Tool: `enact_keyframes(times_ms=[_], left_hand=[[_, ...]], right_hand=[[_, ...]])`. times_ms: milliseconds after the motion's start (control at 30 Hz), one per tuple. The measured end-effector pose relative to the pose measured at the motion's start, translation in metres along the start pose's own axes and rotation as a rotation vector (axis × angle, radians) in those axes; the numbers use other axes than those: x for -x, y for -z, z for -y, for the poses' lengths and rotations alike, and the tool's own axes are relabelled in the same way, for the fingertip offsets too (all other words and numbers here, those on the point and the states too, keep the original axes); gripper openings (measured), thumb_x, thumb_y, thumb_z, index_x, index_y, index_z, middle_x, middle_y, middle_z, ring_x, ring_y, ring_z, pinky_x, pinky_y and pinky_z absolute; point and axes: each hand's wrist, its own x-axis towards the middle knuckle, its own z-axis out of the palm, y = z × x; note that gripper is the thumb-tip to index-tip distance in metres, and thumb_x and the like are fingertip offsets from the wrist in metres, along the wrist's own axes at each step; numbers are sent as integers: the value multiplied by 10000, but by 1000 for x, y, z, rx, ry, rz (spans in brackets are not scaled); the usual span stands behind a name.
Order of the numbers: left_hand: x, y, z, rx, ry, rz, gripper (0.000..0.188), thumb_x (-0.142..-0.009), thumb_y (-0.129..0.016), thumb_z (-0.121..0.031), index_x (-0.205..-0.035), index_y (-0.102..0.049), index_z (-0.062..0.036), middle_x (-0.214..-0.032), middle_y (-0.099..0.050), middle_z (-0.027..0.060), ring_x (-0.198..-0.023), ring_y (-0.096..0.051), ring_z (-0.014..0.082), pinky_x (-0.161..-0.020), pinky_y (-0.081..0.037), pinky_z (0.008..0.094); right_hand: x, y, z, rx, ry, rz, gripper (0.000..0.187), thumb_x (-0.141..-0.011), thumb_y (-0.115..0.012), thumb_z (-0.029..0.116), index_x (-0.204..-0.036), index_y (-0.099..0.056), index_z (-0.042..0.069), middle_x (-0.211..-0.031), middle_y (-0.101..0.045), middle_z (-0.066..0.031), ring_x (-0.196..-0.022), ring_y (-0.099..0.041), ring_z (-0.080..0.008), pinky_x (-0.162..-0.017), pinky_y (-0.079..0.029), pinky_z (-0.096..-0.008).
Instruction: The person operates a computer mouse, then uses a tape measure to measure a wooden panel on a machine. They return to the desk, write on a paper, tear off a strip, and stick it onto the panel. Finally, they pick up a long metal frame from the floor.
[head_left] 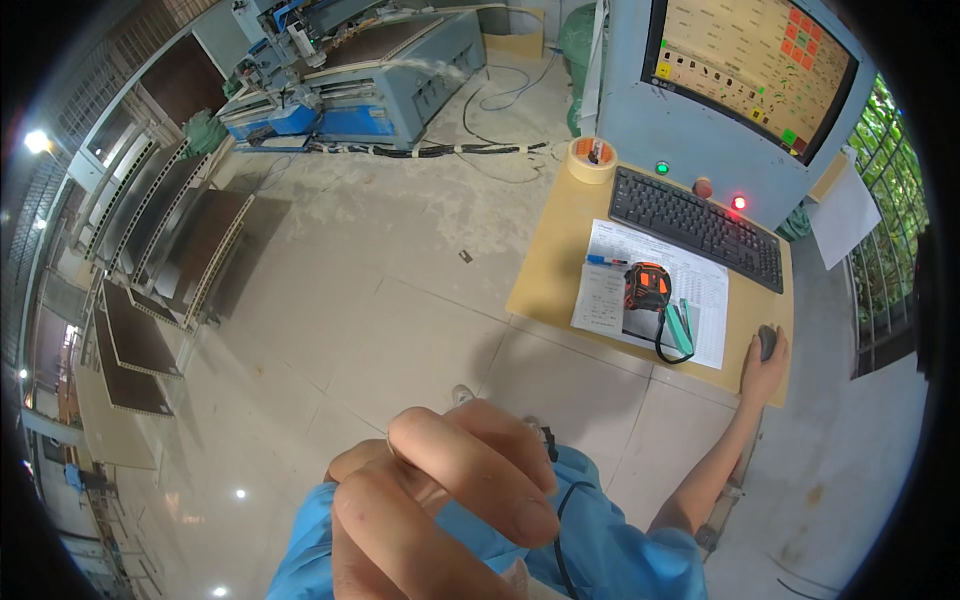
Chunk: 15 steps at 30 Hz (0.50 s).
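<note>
My right hand [765, 366] rests at the right edge of a tan board shelf [545, 290], its fingers around a dark computer mouse [768, 342]. Close to the camera, my left hand [440, 490] is raised in front of my blue clothing with its fingers curled in. What it holds, if anything, is hidden. Left of the mouse lie printed sheets [705, 290]. On them are an orange and black tape measure [648, 287], a green box-cutter-like tool [680, 328] and a blue-capped pen [605, 260]. A black keyboard [697, 225] sits behind the sheets.
A grey-blue console with a lit screen [750, 70] stands behind the keyboard, beside a roll of tape [592, 160]. A cutting machine [400, 90] stands at the back. Racks of dark panels [165, 230] line the left. Cables [430, 152] cross the floor; a barred window [885, 200] is at right.
</note>
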Motion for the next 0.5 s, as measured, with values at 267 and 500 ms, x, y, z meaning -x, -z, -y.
enact_keyframes(times_ms=[267,500], left_hand=[[-9,-16,-7,190,-16,-159,233,-1041,-607,-379,-1026,-738,-186,-1159,-613,-51,-1160,-532,238,-918,-464,413],[-3,15,-4,321,448,-126,361,-1037,-616,-354,-998,-699,-5,-1125,-617,212,-965,-626,303,-844,-519,450]], right_hand=[[-1,1,1,13,9,-5,523,-973,-687,228,-1447,-548,55,-1434,-566,-217,-1324,-541,-413,-1098,-449,-468],[-1,-2,-3,-7,15,-12,526,-976,-681,228,-1451,-544,48,-1441,-563,-219,-1324,-542,-415,-1101,-446,-465]])
